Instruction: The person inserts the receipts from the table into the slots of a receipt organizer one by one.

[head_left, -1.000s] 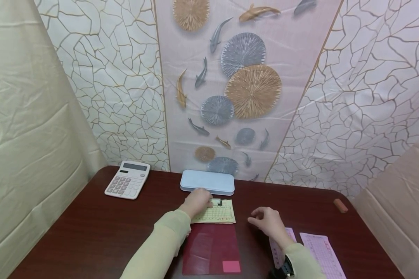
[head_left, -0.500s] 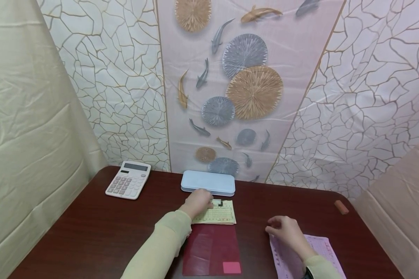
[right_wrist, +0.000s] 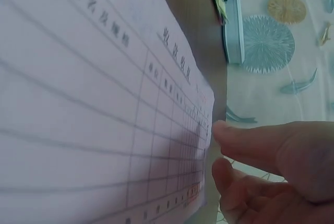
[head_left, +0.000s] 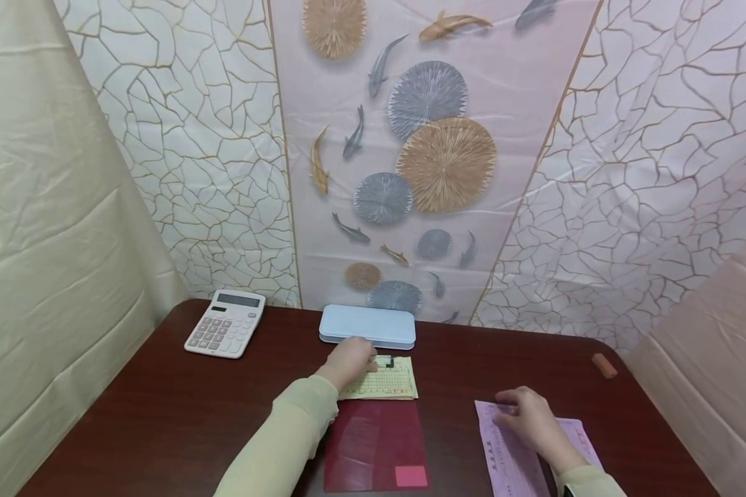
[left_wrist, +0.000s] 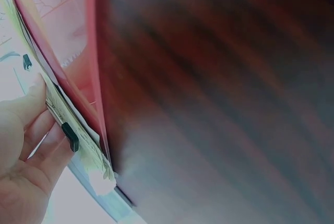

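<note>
Yellow slips [head_left: 390, 383] lie on the far end of the red folder [head_left: 373, 442], where the left hand [head_left: 348, 362] pinches them at their clipped edge. Only the left wrist view shows the thumb on their face, the fingers bent by the black clip [left_wrist: 70, 136] and the layers beneath. Right of the folder, the right hand [head_left: 530, 417] is over pink slips [head_left: 512, 452], fingers loosely curled; its wrist view reveals a gap between thumb and forefinger, plus ruled columns and printed characters, though I cannot tell whether it touches paper. Only the head view gives the calculator [head_left: 226, 323], on the surface [head_left: 224, 414] beyond the folder's left. A blue case [head_left: 367, 323] sits just past the folder.
</note>
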{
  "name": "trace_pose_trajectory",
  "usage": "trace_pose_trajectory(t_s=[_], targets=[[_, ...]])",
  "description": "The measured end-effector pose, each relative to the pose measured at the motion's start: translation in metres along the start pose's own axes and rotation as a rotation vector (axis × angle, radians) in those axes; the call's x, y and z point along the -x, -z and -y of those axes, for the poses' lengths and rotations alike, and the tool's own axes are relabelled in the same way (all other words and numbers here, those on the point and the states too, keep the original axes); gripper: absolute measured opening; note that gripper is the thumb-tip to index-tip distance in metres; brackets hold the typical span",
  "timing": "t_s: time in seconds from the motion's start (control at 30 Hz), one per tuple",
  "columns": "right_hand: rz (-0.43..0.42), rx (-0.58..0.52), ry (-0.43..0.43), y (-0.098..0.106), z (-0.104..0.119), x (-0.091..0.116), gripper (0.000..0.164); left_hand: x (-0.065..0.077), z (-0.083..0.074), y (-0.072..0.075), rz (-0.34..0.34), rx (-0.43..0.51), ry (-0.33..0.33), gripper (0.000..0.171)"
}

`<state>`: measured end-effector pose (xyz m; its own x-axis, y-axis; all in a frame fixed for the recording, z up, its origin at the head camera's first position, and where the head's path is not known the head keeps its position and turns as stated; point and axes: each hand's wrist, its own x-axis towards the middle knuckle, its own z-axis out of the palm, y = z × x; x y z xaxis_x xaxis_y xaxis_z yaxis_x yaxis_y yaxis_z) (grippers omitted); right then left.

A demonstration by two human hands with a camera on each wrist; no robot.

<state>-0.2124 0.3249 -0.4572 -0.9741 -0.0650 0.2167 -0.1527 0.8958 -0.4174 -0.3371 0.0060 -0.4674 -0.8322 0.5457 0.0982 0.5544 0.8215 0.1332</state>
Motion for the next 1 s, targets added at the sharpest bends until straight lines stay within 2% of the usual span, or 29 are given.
trace_pose_trajectory(t_s=[0.37,0.57,0.87,1.0], targets=[[0.002,0.037,0.068,-0.0083,-0.0004,-0.0039,0.044,0.0026,-0.0003,-0.0008,0.011,0.02,0.012,0.032],[0.02,0.067,0.075,-0.0089,-0.0008,-0.0071,0.04,0.002,0.0012,-0.0016,0.007,0.013,0.014,0.032],[0.005,0.033,0.035,-0.0097,-0.0018,-0.0074,0.02,-0.0012,0.0017,-0.0035,-0.009,-0.034,-0.002,0.031],[-0.017,0.01,0.026,-0.0101,-0.0022,-0.008,0.025,-0.0013,0.0019,-0.0036,-0.005,-0.037,0.004,0.028]])
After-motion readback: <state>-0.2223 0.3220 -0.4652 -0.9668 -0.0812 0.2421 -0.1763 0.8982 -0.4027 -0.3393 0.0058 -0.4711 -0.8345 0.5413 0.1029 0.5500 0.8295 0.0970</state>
